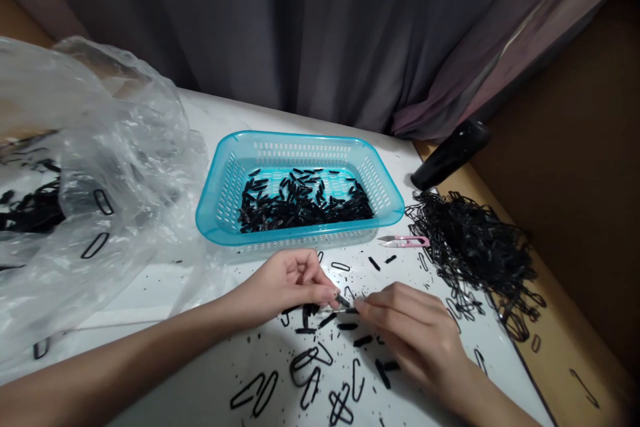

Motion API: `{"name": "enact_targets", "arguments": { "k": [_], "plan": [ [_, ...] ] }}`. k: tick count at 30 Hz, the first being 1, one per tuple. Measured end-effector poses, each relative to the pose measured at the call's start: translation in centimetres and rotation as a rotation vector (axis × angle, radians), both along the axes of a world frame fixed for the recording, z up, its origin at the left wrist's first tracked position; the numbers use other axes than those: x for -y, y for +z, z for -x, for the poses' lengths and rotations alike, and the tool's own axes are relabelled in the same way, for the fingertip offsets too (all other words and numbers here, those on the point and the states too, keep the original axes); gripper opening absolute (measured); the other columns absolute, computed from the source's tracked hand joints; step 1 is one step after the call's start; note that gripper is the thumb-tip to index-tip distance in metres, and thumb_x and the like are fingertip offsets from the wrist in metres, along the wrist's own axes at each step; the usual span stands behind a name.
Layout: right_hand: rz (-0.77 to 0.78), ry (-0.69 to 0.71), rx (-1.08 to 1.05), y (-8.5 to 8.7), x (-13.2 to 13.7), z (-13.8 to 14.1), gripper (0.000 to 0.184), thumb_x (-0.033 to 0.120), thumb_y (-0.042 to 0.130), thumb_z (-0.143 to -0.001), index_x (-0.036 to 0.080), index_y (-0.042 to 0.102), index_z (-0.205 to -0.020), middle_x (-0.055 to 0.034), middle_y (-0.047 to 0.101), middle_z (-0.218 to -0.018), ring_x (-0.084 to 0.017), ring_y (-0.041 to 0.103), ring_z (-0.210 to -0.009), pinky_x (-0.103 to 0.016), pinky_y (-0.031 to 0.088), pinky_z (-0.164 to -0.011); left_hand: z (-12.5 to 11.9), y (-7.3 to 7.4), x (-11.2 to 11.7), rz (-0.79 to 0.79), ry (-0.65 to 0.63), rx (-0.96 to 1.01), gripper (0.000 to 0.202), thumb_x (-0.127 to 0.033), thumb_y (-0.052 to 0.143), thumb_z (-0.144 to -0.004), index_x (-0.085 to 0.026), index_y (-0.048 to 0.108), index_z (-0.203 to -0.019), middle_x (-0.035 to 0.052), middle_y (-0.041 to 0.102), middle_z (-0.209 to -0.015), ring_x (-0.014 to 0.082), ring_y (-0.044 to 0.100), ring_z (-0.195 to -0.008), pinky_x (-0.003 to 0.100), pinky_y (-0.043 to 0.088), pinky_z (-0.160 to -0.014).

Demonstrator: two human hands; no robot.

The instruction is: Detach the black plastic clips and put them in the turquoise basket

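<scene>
In front of the translucent blue rectangular plastic basket (225, 235), the left hand (305, 280) reaches in from its near left, forearm slanting, thumb and forefinger pinching a small, narrow black strip (343, 301). The right hand (413, 327) comes from the basket's near right, back upward, fingers bunched with their tips just beside the strip; whether they grip anything cannot be told. Pink-handled metal snips (420, 241) lie by the basket's near right corner.
</scene>
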State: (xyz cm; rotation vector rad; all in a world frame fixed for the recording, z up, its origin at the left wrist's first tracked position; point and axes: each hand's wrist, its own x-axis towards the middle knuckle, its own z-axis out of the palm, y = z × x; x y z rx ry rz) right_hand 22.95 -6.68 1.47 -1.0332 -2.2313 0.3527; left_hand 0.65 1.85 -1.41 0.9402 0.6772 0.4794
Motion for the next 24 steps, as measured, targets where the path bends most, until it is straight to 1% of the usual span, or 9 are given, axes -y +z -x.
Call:
{"name": "enact_targets", "arguments": {
  "k": [6,11,16,24],
  "plan": [
    [0.015,-0.054,-0.011,0.21,0.0,-0.17,0.029,0.004,0.054,-0.09,0.015,0.064,-0.114,-0.0089,0.07,-0.092,-0.018,0.059,-0.074,-0.031,0.05,-0.061,0.07,0.17,-0.12,-0.03,-0.009,0.002,0.046,-0.021,0.08,-0.073,-0.019,0.036,-0.062,0.0009,0.072,-0.074,0.0157,0.073,-0.075,0.021,0.047,-0.062],
    [0.025,-0.083,-0.005,0.17,-0.1,-0.07,0.027,0.004,0.054,-0.09,0.016,0.065,-0.112,-0.008,0.07,-0.09,-0.017,0.06,-0.074,-0.03,0.051,-0.061,0.1,0.22,-0.03,-0.034,-0.021,-0.02,0.048,-0.022,0.081,-0.071,-0.019,0.034,-0.06,0.0012,0.071,-0.072,0.0168,0.073,-0.073,0.023,0.046,-0.062],
    [0.008,-0.079,0.023,0.39,-0.1,-0.02,0.022,0.008,0.054,-0.092,0.016,0.067,-0.108,-0.008,0.071,-0.09,-0.017,0.06,-0.073,-0.029,0.051,-0.06,0.07,0.11,0.07,-0.022,-0.031,-0.018,0.048,-0.025,0.082,-0.07,-0.019,0.035,-0.06,0.0019,0.071,-0.073,0.0169,0.072,-0.073,0.024,0.046,-0.063],
    [-0.034,-0.055,0.058,0.41,-0.26,-0.31,0.024,0.009,0.053,-0.092,0.017,0.067,-0.11,-0.0067,0.073,-0.091,-0.016,0.06,-0.072,-0.029,0.051,-0.059,-0.03,0.06,-0.04,-0.016,-0.048,0.01,0.046,-0.026,0.08,-0.072,-0.019,0.036,-0.061,0.0017,0.071,-0.073,0.0159,0.072,-0.072,0.023,0.047,-0.062]
  ]
}}
